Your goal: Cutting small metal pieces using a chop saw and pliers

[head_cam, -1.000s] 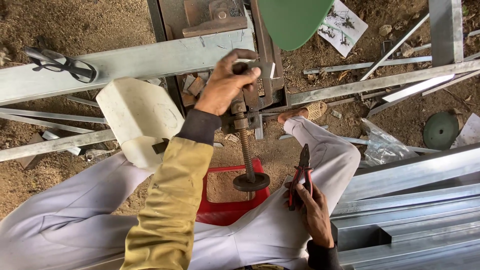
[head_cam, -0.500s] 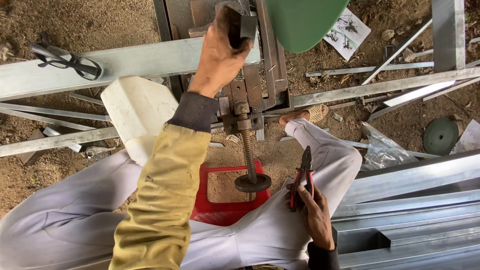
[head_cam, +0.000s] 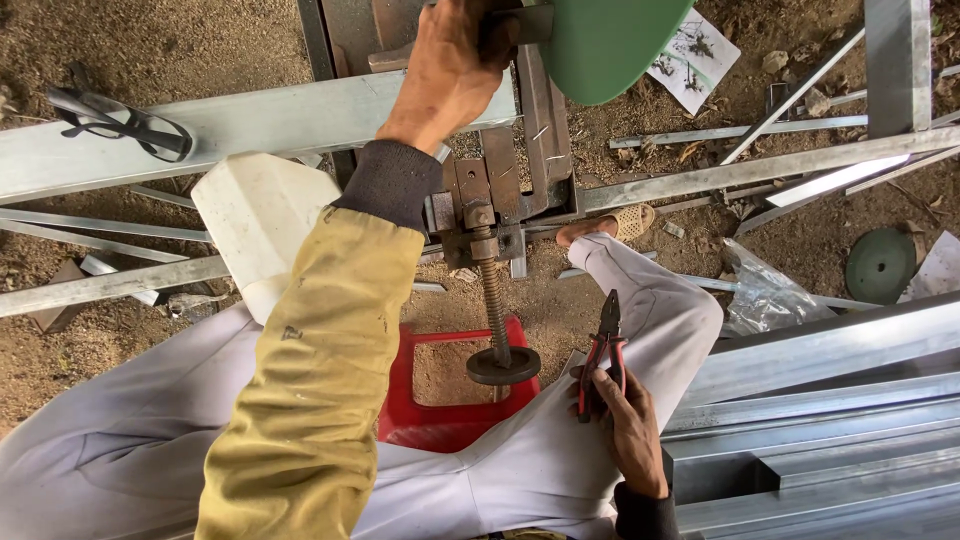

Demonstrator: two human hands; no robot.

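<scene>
— Where is the vise [head_cam: 487, 215] placed?
— It is set between the knees, with its screw handwheel [head_cam: 503, 365] over the stool [head_cam: 440, 415]. The left hand [head_cam: 445, 75] is laid on the machine handle [head_cam: 510, 25] beyond it.
— And the pliers [head_cam: 603, 345]?
— They are held in the right hand [head_cam: 630, 425] on the right thigh, with stacked metal channels [head_cam: 820, 420] just right of them. Safety glasses [head_cam: 120, 125] are rested on the beam [head_cam: 250, 125] at far left.

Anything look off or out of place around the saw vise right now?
Yes. The safety glasses lie on the metal beam at upper left, not worn. A sandalled foot sits right beside the vise. The right hand rests pliers on the knee while the left hand grips the saw handle.
</scene>
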